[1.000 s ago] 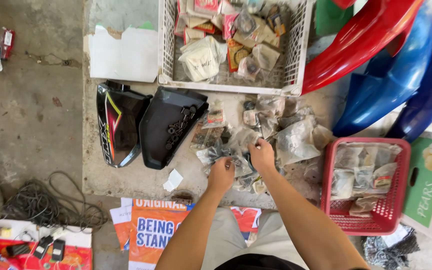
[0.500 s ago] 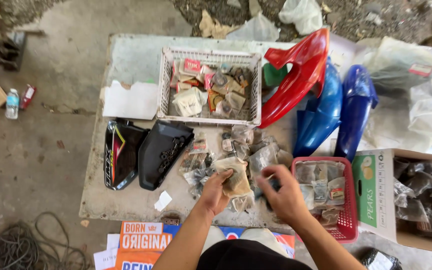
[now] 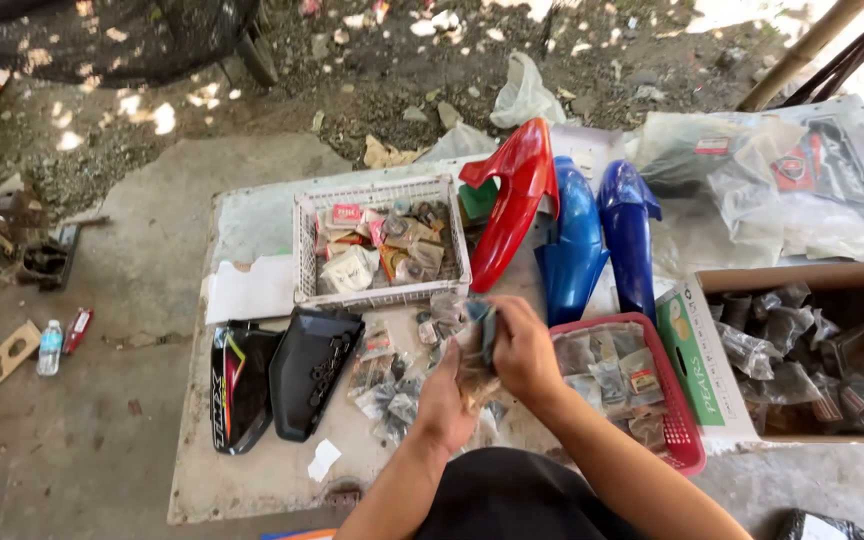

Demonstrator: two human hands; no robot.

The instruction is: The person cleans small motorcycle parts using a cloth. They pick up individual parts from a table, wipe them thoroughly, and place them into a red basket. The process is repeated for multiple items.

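Observation:
My left hand (image 3: 445,403) and my right hand (image 3: 522,350) are raised together over a low table (image 3: 252,480), both gripping a bundle of small clear plastic packets (image 3: 474,345) with parts inside. Under the hands, a loose pile of similar packets (image 3: 387,385) lies on the tabletop. My right hand closes over the top of the bundle, and my left hand supports it from below.
A white plastic basket (image 3: 304,245) of packets stands at the back, a red basket (image 3: 682,440) at the right. Two black motorcycle panels (image 3: 282,375) lie on the left. Red (image 3: 517,195) and blue fenders (image 3: 577,250) lean behind. A cardboard box (image 3: 802,275) of bagged parts sits on the right.
Both hands have lifted off the packet pile and come together holding a bundle of packets. The camera has pulled back and higher, showing more ground and the box.

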